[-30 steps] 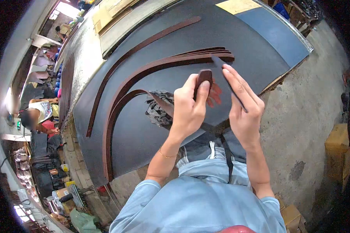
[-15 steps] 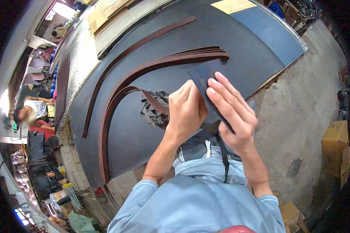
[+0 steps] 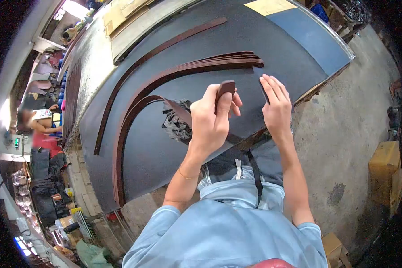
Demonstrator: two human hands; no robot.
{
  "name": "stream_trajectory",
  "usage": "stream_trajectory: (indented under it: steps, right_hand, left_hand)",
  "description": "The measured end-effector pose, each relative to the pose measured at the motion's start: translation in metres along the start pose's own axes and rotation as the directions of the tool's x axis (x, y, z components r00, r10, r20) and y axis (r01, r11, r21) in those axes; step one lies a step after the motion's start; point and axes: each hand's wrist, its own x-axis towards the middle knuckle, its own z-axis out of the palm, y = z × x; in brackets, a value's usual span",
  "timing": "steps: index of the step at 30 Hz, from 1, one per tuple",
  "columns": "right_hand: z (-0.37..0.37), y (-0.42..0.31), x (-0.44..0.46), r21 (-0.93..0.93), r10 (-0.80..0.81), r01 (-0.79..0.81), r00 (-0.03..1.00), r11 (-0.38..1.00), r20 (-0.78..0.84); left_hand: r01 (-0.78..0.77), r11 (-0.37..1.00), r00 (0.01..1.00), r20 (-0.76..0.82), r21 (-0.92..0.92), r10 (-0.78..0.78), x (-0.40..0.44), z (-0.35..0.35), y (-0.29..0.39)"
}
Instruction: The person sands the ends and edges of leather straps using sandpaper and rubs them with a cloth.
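Note:
In my left hand [image 3: 212, 114] is the rounded end of a brown leather strap [image 3: 226, 87], pinched with the thumb on top. The strap's length [image 3: 179, 111] curves back from behind this hand to the left over the table. My right hand [image 3: 278, 105] is a short way to the right, fingers straight and together, gripping a thin dark flat piece [image 3: 264, 91] that shows almost edge-on. This piece is apart from the strap end. A bundle of brown straps [image 3: 165, 75] curves across the table beyond my hands, and a single strap [image 3: 134, 64] lies farther out.
A crumpled grey-black cloth [image 3: 176, 127] sits beside my left wrist on the dark table [image 3: 145, 169]. Cardboard [image 3: 127, 18] lies along the far side. Boxes [image 3: 384, 167] stand on the floor at right. Another person [image 3: 42, 120] is at far left.
My right hand has moved right with the dark flat piece, away from the strap. My left hand has turned, so the strap end now points up into view.

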Motion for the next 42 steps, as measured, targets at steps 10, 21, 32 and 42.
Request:
stream_trajectory:
  steps: [10, 21, 32, 42]
  right_hand:
    - [-0.034, -0.032, 0.025, 0.503, 0.074, -0.198, 0.964, 0.841, 0.256]
    - [-0.036, -0.073, 0.025, 0.939, 0.152, -0.341, 0.927, -0.042, 0.343]
    - [-0.033, -0.08, 0.025, 0.883, 0.097, -0.444, 0.882, -0.153, 0.461]
    - [-0.04, -0.08, 0.035, 0.821, 0.06, -0.542, 0.827, -0.176, 0.559]
  left_hand:
    - [0.14, 0.987, 0.987, 0.092, -0.076, -0.133, 0.0, 0.0, -0.009]
    - [-0.418, 0.811, 0.905, 0.106, 0.41, 0.412, -0.01, 0.014, -0.021]
    - [-0.271, 0.945, 0.962, 0.088, 0.186, 0.259, -0.013, 0.007, -0.022]
    - [0.184, 0.968, 0.972, 0.179, -0.173, -0.152, -0.005, -0.002, -0.005]
